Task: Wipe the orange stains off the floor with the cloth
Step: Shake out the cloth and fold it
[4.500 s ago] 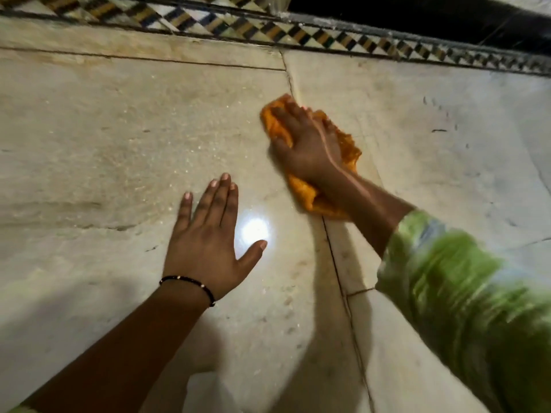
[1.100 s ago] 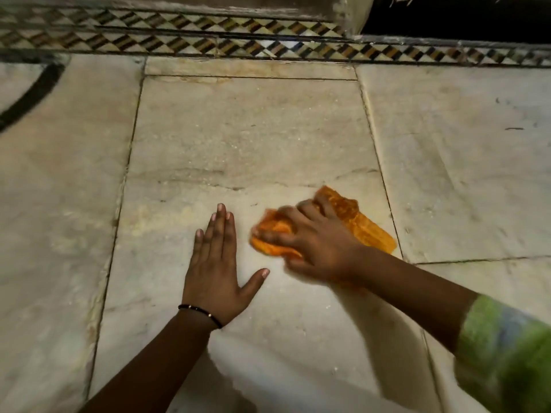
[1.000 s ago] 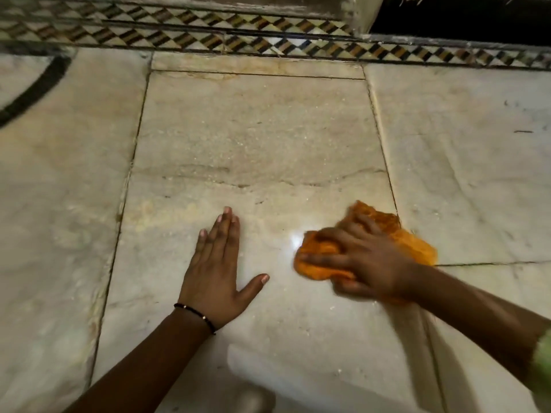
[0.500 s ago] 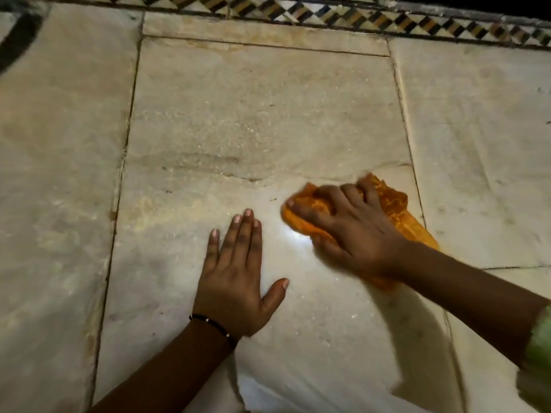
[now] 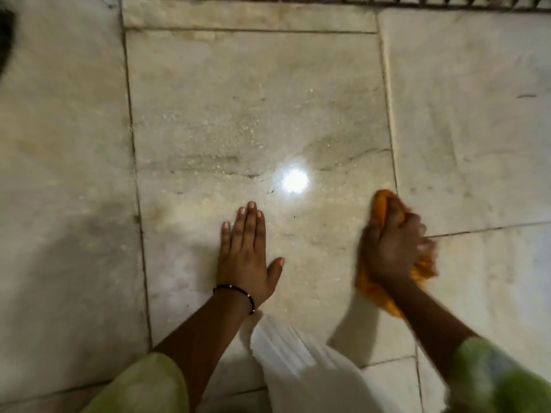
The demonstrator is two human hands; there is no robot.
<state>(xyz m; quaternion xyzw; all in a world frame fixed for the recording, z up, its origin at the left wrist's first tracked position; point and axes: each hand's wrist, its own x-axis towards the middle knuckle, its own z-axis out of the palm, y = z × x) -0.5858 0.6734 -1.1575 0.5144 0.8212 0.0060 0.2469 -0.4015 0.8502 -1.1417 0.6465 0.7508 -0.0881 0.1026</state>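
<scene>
My right hand [image 5: 390,248] is closed around a bunched orange cloth [image 5: 377,289] at the right side of the big marble tile [image 5: 238,99]. The cloth sticks out above my fingers and below my wrist, and it looks lifted or tilted on edge; the hand is blurred. My left hand [image 5: 246,254] lies flat on the same tile, fingers together and thumb out, a black beaded bracelet at the wrist. Faint pale-orange specks and smears [image 5: 226,129] spread over the tile's middle. A bright light reflection [image 5: 294,180] sits between my hands.
Dark grout lines [image 5: 132,144] split the floor into large slabs. A patterned tile border [image 5: 387,0] runs along the far edge. White fabric [image 5: 292,362] of my clothing lies on the floor near the bottom centre. A dark shape [image 5: 6,37] shows at the far left.
My right hand has pulled the cloth back and to the right, from a flat wiping press into a bunched grip. The left hand stays planted. The view has tilted further down.
</scene>
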